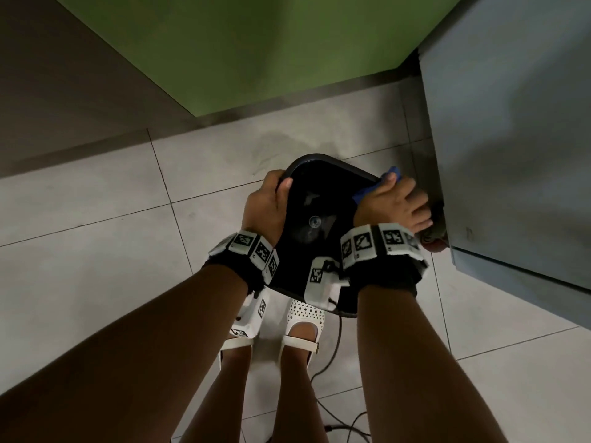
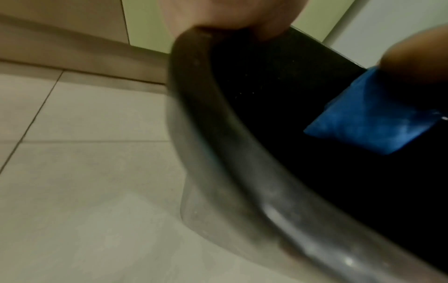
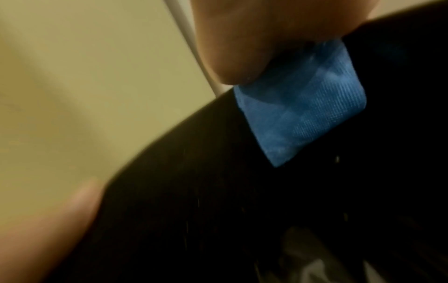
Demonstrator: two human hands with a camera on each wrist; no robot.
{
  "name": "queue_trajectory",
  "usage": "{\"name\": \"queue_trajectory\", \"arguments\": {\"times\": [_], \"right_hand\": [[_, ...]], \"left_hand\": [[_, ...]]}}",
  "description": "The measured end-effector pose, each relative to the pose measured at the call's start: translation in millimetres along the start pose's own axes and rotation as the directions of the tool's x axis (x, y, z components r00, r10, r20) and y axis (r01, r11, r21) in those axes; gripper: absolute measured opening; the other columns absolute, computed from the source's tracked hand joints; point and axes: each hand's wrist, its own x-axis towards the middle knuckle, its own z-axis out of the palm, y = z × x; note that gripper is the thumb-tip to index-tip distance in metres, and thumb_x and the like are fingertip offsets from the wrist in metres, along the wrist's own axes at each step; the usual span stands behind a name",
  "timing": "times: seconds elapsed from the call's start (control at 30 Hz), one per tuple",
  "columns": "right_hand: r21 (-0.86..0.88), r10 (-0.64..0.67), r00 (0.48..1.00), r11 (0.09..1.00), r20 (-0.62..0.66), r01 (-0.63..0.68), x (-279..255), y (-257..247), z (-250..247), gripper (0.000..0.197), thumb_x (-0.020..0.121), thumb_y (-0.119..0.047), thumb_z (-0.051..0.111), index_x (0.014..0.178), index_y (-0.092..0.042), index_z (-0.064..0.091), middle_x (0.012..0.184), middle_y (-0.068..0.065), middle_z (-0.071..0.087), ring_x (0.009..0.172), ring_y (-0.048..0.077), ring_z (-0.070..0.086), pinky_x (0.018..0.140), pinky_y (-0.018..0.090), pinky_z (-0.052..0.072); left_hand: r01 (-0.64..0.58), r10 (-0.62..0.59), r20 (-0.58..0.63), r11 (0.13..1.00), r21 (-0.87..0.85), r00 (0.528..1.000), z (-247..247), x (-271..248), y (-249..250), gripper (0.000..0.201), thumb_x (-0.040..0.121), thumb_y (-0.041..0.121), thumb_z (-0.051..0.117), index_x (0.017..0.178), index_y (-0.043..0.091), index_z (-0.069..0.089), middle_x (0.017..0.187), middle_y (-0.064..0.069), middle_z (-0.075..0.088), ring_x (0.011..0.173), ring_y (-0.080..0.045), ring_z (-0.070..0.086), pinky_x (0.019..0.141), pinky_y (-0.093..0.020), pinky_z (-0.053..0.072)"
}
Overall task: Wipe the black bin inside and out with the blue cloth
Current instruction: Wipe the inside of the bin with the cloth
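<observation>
The black bin [image 1: 319,174] stands on the tiled floor in front of my feet, its open top facing up. My left hand [image 1: 271,199] grips its left rim, thumb curled over the edge [image 2: 218,26]. My right hand [image 1: 396,203] holds the blue cloth [image 1: 367,191] folded over the right rim, thumb inside and fingers down the outer wall. In the left wrist view the cloth [image 2: 373,116] hangs against the inner wall of the bin [image 2: 242,172]. The right wrist view shows my thumb [image 3: 242,47] pressing the cloth [image 3: 305,109] onto the dark bin [image 3: 218,191].
A grey cabinet [image 1: 511,139] stands tight against the bin's right side, close to my right fingers. A green wall panel [image 1: 240,49] rises behind. Cables [image 1: 335,362] trail on the tiles [image 1: 96,219] near my white sandals [image 1: 303,318].
</observation>
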Motion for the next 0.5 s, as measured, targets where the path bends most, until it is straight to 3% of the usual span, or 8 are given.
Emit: {"name": "queue_trajectory", "arguments": {"times": [0.03, 0.1, 0.13, 0.2, 0.27, 0.37, 0.43, 0.5], "right_hand": [[0.024, -0.028, 0.999, 0.999, -0.021, 0.028, 5, -5, -3, 0.039, 0.091, -0.036, 0.038, 0.091, -0.006, 0.063, 0.093, 0.023, 0.063, 0.084, 0.042, 0.059, 0.081, 0.053, 0.048], [0.060, -0.104, 0.994, 0.993, 0.031, 0.102, 17, -11, 0, 0.042, 0.096, -0.037, 0.033, 0.109, -0.007, 0.058, 0.115, 0.022, 0.057, 0.105, 0.041, 0.050, 0.090, 0.048, 0.041], [0.069, -0.178, 0.977, 0.983, 0.116, 0.171, 22, -15, 1, 0.042, 0.098, -0.037, 0.029, 0.118, -0.008, 0.053, 0.126, 0.020, 0.051, 0.115, 0.039, 0.043, 0.095, 0.047, 0.034], [0.094, -0.345, 0.918, 0.938, 0.194, 0.332, 25, -24, 0, 0.042, 0.099, -0.037, 0.028, 0.123, -0.011, 0.049, 0.132, 0.016, 0.045, 0.121, 0.035, 0.037, 0.098, 0.044, 0.029], [0.122, -0.473, 0.857, 0.881, 0.206, 0.457, 21, -35, 1, 0.041, 0.098, -0.037, 0.028, 0.122, -0.011, 0.050, 0.131, 0.015, 0.046, 0.120, 0.034, 0.037, 0.098, 0.041, 0.027], [0.131, -0.621, 0.741, 0.781, 0.255, 0.610, 11, -51, 2, 0.040, 0.098, -0.037, 0.028, 0.121, -0.015, 0.051, 0.129, 0.012, 0.046, 0.119, 0.032, 0.035, 0.097, 0.039, 0.025], [0.120, -0.695, 0.647, 0.704, 0.314, 0.700, 6, -62, 4, 0.037, 0.099, -0.036, 0.029, 0.124, -0.018, 0.049, 0.129, 0.009, 0.045, 0.120, 0.030, 0.034, 0.097, 0.038, 0.024], [0.126, -0.750, 0.574, 0.637, 0.327, 0.760, -1, -69, 9, 0.037, 0.099, -0.037, 0.030, 0.125, -0.020, 0.049, 0.129, 0.006, 0.045, 0.120, 0.028, 0.034, 0.098, 0.037, 0.022]], "left_hand": [[0.038, -0.038, -0.015, 0.999, -0.016, 0.999, 1, -6, -1, 0.031, 0.099, 0.028, 0.034, 0.118, 0.010, 0.050, 0.088, -0.005, 0.061, 0.088, -0.030, 0.062, 0.068, -0.021, 0.038], [0.105, -0.108, -0.048, 0.993, -0.055, 0.993, 0, -18, -6, 0.033, 0.099, 0.029, 0.031, 0.124, 0.012, 0.044, 0.100, -0.010, 0.065, 0.096, -0.032, 0.062, 0.073, -0.025, 0.041], [0.133, -0.137, -0.059, 0.989, -0.069, 0.989, -2, -21, -10, 0.036, 0.099, 0.030, 0.030, 0.129, 0.013, 0.039, 0.110, -0.012, 0.065, 0.102, -0.033, 0.061, 0.078, -0.027, 0.043], [0.164, -0.166, -0.048, 0.985, -0.048, 0.985, -9, -21, -14, 0.046, 0.098, 0.034, 0.032, 0.141, 0.016, 0.026, 0.133, -0.011, 0.056, 0.119, -0.032, 0.054, 0.098, -0.035, 0.043], [0.106, -0.106, -0.011, 0.987, 0.118, 0.994, -17, -12, -14, 0.054, 0.097, 0.039, 0.033, 0.145, 0.020, 0.019, 0.150, -0.006, 0.037, 0.138, -0.026, 0.035, 0.115, -0.048, 0.024], [-0.088, 0.045, 0.104, 0.886, 0.456, 0.994, -31, 13, -5, 0.051, 0.097, 0.044, 0.028, 0.142, 0.023, 0.031, 0.158, 0.001, 0.019, 0.148, -0.020, 0.002, 0.113, -0.061, 0.000], [-0.173, 0.074, 0.210, 0.845, 0.505, 0.975, -37, 31, 4, 0.047, 0.098, 0.043, 0.026, 0.140, 0.025, 0.034, 0.156, 0.002, 0.025, 0.148, -0.019, 0.001, 0.112, -0.062, -0.002], [-0.207, 0.056, 0.322, 0.864, 0.458, 0.945, -38, 39, 8, 0.044, 0.099, 0.039, 0.024, 0.138, 0.023, 0.037, 0.151, -0.002, 0.036, 0.147, -0.020, 0.010, 0.114, -0.058, 0.003]]}}
